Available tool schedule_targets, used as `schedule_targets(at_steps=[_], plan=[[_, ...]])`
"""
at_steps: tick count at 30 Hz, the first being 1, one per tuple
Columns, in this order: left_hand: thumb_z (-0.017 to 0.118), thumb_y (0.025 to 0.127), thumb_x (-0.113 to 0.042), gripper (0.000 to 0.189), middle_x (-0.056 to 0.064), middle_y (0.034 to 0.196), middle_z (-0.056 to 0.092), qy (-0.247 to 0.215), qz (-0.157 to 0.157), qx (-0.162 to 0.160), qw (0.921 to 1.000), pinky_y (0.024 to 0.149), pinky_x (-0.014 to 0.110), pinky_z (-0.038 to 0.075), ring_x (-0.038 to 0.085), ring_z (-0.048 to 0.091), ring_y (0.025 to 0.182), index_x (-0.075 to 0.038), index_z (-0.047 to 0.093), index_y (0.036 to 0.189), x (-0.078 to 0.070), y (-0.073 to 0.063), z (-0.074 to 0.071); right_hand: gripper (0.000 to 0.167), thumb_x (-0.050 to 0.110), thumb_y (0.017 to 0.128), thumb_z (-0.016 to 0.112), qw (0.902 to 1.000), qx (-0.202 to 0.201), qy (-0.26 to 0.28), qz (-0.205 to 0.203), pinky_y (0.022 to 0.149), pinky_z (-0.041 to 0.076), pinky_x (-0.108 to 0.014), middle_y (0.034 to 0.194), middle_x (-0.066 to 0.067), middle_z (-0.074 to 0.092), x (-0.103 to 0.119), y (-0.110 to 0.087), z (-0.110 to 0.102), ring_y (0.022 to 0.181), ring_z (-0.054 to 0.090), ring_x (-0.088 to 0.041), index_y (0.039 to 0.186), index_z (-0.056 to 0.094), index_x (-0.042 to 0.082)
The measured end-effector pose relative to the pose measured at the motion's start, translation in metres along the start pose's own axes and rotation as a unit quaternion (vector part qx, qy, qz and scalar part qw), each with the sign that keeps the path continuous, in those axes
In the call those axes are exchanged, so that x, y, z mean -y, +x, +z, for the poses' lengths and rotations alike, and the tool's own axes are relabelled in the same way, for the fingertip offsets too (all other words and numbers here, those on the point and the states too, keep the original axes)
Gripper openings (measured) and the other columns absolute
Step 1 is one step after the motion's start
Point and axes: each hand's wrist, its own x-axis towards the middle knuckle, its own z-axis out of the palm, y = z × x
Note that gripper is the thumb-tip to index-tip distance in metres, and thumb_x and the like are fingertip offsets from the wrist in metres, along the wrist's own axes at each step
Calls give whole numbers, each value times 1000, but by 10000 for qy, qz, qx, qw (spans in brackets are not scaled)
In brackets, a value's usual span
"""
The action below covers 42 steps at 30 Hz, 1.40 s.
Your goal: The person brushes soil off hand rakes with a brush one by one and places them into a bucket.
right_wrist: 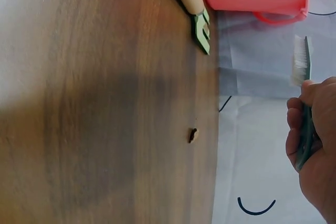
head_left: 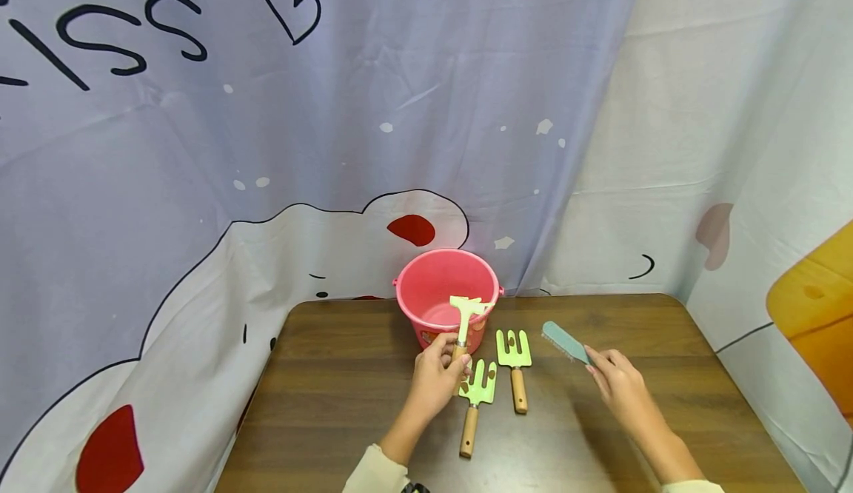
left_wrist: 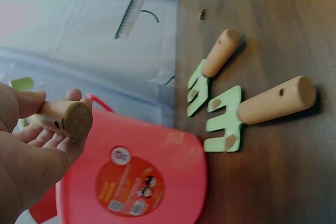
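My left hand (head_left: 436, 378) grips the wooden handle of a small garden hoe (head_left: 464, 319) with a pale green, two-sided head. It holds the tool upright above the table, in front of the pink bucket (head_left: 416, 286). In the left wrist view the round end of the hoe's handle (left_wrist: 76, 119) faces the camera. My right hand (head_left: 623, 389) pinches the handle of a teal brush (head_left: 565, 341), raised over the table's right side; its pale bristles (right_wrist: 299, 64) show in the right wrist view. Two green garden forks with wooden handles, a nearer fork (head_left: 469, 430) and a farther fork (head_left: 518, 386), lie between the hands.
Brown spots mark the forks' tines. A small dark brown speck (right_wrist: 193, 135) shows on the brown wooden table (head_left: 333, 397). Behind the bucket hangs a printed cloth (head_left: 400, 145), which meets the table's back edge. The bucket's front bears a round orange label (left_wrist: 129, 186).
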Motion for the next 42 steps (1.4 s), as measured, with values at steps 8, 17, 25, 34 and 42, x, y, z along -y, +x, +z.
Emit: schedule_targets(at_steps=[8, 17, 25, 34, 42], plan=[[70, 95, 3, 30, 26, 97, 71, -127, 47, -199, 9997, 63, 36, 64, 39, 74, 74, 9, 62, 123, -16, 8, -18, 48, -18, 68, 83, 9996, 98, 130, 232, 65, 52, -8, 87, -13, 65, 7, -7, -1, 69, 62, -17, 114, 72, -11], [71, 96, -2, 34, 24, 94, 72, 187, -209, -505, 9983, 62, 39, 65, 36, 74, 70, 8, 61, 127, -26, 27, -34, 48, -19, 67, 82, 9995, 150, 245, 148, 68, 51, -5, 88, -14, 65, 9, -10, 0, 69, 64, -19, 114, 71, -13], [68, 98, -4, 35, 22, 94, 70, 334, -400, -710, 9961, 60, 25, 61, 28, 73, 70, 9, 62, 129, -27, 48, -43, 48, -19, 67, 82, 9995, 186, 180, 177, 62, 56, -14, 87, -13, 65, 8, -10, -1, 69, 65, -20, 113, 72, -12], [57, 98, 2, 45, 21, 101, 67, 229, -923, -530, 9941, 62, 18, 55, 16, 64, 75, 13, 51, 141, -28, 66, -47, 46, -18, 69, 82, 9994, 214, 149, 240, 65, 47, -3, 86, -12, 65, 5, -8, -3, 68, 62, -15, 113, 73, -11], [55, 96, 7, 52, 26, 115, 62, -283, -1429, -81, 9893, 69, 25, 57, 23, 64, 87, 17, 43, 146, -28, 78, -50, 46, -17, 69, 83, 9992, 273, 122, 252, 64, 50, -7, 86, -10, 65, 3, -8, -3, 69, 61, -13, 113, 73, -10]])
